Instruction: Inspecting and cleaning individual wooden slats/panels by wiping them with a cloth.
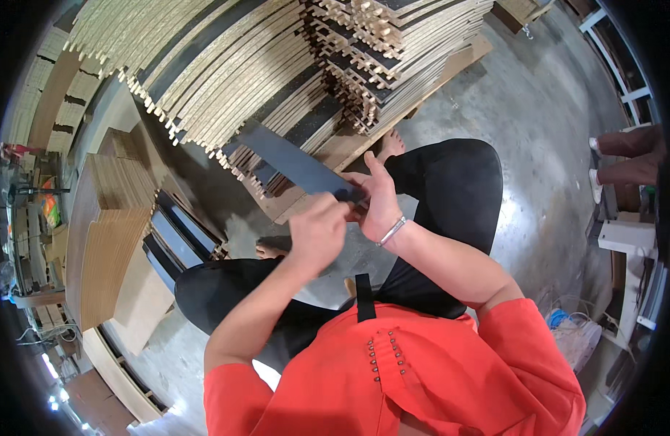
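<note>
While both hands [318,229] [380,198] meet at a dark board [297,163], stacked panels [226,76] beyond

Red short-sleeved top [458,363], black trousers [462,178] and silvery bracelet [391,231] are worn.

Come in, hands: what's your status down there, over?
Left hand curled at near end of dark panel. Right hand holding same end. Far end overlaps board stack in view, contact unclear.
</note>
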Action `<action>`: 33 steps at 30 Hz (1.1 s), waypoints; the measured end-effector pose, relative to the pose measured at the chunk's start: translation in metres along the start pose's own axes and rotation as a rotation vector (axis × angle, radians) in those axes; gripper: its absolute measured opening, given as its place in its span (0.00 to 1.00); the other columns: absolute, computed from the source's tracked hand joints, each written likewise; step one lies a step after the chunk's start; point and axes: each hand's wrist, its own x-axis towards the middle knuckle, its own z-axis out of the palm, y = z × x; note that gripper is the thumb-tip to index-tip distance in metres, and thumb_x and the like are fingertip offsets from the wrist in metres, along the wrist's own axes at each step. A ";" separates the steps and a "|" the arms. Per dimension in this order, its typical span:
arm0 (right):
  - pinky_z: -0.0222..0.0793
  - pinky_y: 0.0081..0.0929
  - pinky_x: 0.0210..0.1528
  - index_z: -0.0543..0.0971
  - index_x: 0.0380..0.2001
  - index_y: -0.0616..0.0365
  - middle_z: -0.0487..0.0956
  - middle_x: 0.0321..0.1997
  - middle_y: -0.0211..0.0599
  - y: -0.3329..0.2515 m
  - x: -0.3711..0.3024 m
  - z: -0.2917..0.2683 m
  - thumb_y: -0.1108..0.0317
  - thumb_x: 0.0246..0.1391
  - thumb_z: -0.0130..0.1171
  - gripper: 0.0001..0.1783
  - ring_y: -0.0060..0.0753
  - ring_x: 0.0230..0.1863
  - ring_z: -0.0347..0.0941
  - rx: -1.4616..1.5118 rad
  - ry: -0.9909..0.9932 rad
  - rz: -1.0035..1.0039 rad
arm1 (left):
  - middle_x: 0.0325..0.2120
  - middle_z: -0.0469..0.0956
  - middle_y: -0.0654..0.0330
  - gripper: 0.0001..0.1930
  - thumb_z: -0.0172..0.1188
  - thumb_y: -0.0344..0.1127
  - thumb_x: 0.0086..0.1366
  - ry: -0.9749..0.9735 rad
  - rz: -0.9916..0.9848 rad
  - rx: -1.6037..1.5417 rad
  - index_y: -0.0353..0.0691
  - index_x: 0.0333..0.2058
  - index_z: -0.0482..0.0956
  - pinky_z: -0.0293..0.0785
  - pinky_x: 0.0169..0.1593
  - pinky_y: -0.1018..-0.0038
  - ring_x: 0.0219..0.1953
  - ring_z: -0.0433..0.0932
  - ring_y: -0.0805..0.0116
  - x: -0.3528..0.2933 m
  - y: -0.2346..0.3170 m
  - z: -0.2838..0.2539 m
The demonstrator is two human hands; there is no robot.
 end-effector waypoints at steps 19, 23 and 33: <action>0.77 0.40 0.37 0.74 0.43 0.59 0.80 0.41 0.43 0.007 -0.006 0.013 0.45 0.61 0.43 0.27 0.45 0.39 0.80 -0.081 -0.035 0.012 | 0.25 0.77 0.57 0.05 0.57 0.29 0.54 0.198 -0.328 0.614 0.41 0.21 0.79 0.75 0.34 0.63 0.31 0.78 0.55 0.049 -0.183 -0.043; 0.77 0.38 0.35 0.74 0.43 0.60 0.80 0.39 0.40 0.007 -0.006 0.008 0.60 0.57 0.56 0.17 0.39 0.35 0.80 -0.178 -0.073 -0.087 | 0.23 0.73 0.60 0.03 0.59 0.30 0.52 0.052 0.055 0.402 0.46 0.23 0.80 0.75 0.33 0.63 0.31 0.76 0.59 0.055 -0.116 -0.019; 0.72 0.44 0.47 0.73 0.46 0.56 0.73 0.44 0.52 0.017 -0.017 0.016 0.60 0.36 0.67 0.30 0.61 0.43 0.73 -1.433 0.157 -0.707 | 0.26 0.79 0.55 0.04 0.64 0.29 0.51 0.302 -0.658 0.254 0.40 0.28 0.82 0.75 0.36 0.67 0.32 0.80 0.54 0.023 -0.161 -0.079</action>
